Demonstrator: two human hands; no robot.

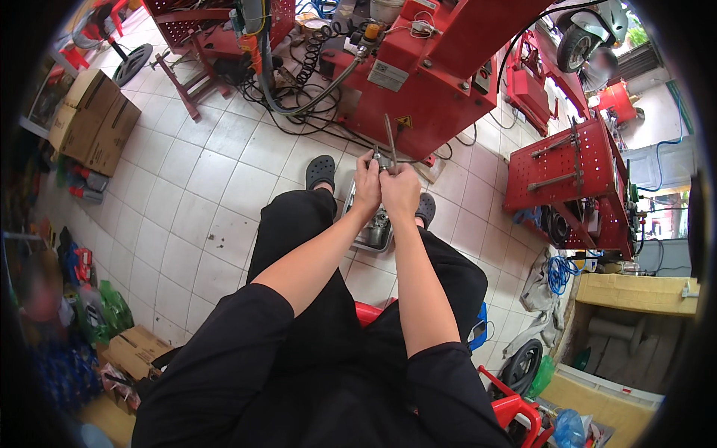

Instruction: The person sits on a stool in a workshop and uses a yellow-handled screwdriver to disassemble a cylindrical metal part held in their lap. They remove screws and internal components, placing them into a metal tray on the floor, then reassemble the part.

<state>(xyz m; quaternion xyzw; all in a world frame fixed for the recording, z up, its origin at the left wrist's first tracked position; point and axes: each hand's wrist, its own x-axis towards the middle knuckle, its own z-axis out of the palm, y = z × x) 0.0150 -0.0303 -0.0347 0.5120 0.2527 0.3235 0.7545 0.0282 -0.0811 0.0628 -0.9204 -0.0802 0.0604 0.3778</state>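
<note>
Both my hands meet over a shallow metal tray (pixel 382 245) on the floor between my feet. My left hand (pixel 366 187) is closed around a small grey metal part (pixel 382 160), whose top shows above the fingers. My right hand (pixel 401 191) presses close beside it, fingers wrapped on a thin metal rod (pixel 390 136) that sticks up and away from me. The rod's lower end is hidden in the grip, so its kind cannot be told. Inside the tray, beneath my wrists, lie metal parts (pixel 379 221), partly covered by my forearms.
A large red machine (pixel 418 89) stands just ahead, with black cables (pixel 299 123) tangled at its base. To the right is a red perforated cart (pixel 549 183) carrying long tools. Cardboard boxes (pixel 93 123) are stacked at left. A red plastic stool (pixel 366 312) shows beneath me.
</note>
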